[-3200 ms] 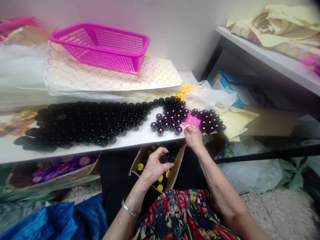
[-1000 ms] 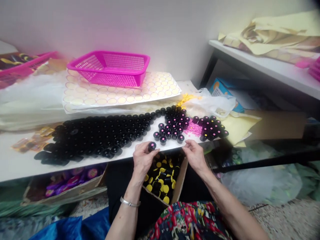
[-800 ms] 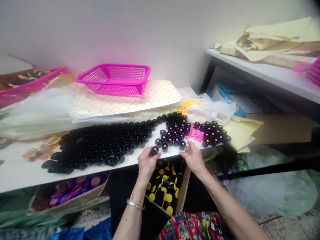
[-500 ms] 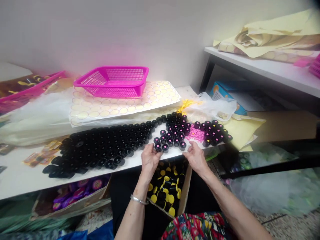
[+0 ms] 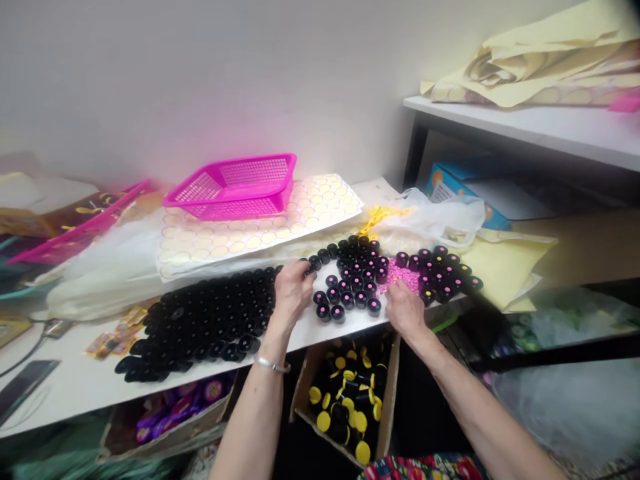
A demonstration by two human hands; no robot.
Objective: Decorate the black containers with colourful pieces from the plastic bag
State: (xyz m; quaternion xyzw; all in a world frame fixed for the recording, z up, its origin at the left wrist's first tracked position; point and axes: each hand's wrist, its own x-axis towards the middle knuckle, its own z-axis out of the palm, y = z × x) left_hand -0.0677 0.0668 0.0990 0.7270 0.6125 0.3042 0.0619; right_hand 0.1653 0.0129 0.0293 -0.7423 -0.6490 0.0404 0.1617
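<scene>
My left hand (image 5: pixel 294 293), a metal bracelet at its wrist, reaches to the right end of a dense block of black caps (image 5: pixel 205 317). Its fingers close on a small black cap at the back row, partly hidden by them. My right hand (image 5: pixel 405 310) has its fingertips bunched at a pile of tiny pink pieces (image 5: pixel 404 277); whatever they pinch is hidden. Between my hands stands a group of black caps with pink centres (image 5: pixel 345 293). More such caps (image 5: pixel 445 273), a few with yellow centres, stand right of the pile.
A cardboard box (image 5: pixel 300 393) of black-and-yellow pieces sits below the table edge. Another box (image 5: pixel 165 437) holds purple packets. Behind the caps, a pink basket (image 5: pixel 230 212) rests on a sticker sheet (image 5: pixel 330 203). A plastic bag (image 5: pixel 445 213) and a shelf (image 5: pixel 500 127) are at right.
My left hand has gone from the table's front edge back to the rear cap row. My right hand has moved from beside a front cap to the pink pieces. The view has shifted slightly.
</scene>
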